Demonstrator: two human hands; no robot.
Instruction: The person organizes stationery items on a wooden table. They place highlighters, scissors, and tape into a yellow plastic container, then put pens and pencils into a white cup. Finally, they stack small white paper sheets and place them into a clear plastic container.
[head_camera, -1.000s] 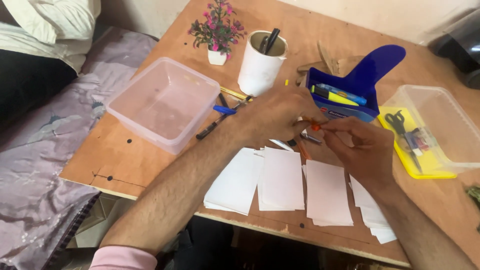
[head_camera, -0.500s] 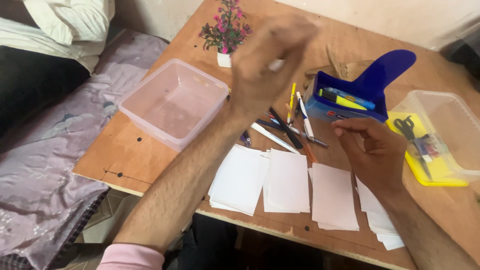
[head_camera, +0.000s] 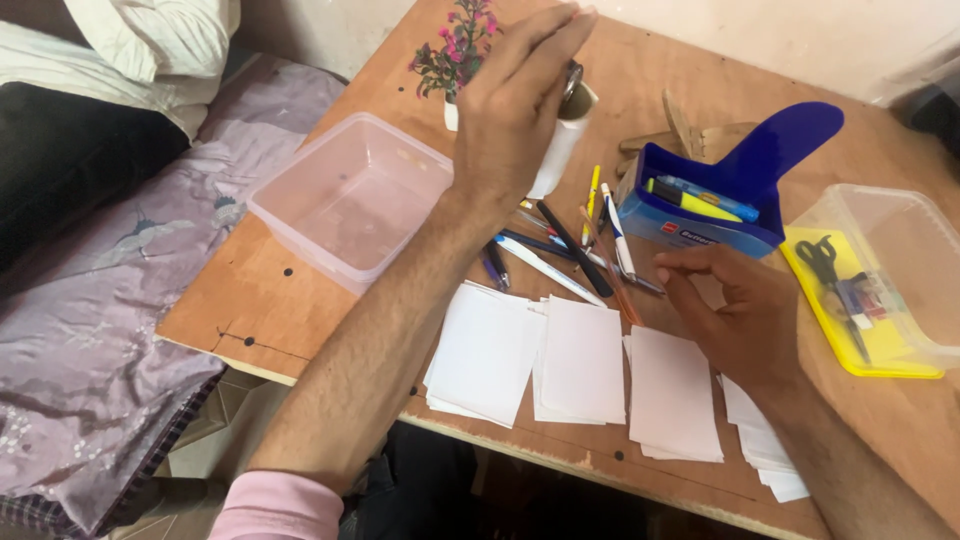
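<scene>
My left hand (head_camera: 515, 115) is raised over the white cup (head_camera: 556, 165), its fingertips at the cup's mouth, where dark pens stick out. The hand hides whatever lies under the fingers. My right hand (head_camera: 745, 315) hovers low over the table with its fingers loosely curled and nothing visible in it, just right of several loose pens (head_camera: 575, 250) scattered between the cup and the paper. Stacks of white paper slips (head_camera: 585, 360) lie in a row along the table's near edge.
A clear plastic tub (head_camera: 350, 200) stands at the left. A blue holder (head_camera: 700, 215) with markers is behind my right hand. A clear box on a yellow lid (head_camera: 900, 280) holds scissors (head_camera: 830, 265). A small flower pot (head_camera: 455, 55) stands behind the cup. A bed (head_camera: 100, 300) adjoins the table's left edge.
Both hands were together on an orange-tipped pen. My left hand then lifted away and moved back over the white cup. My right hand stayed low and let go.
</scene>
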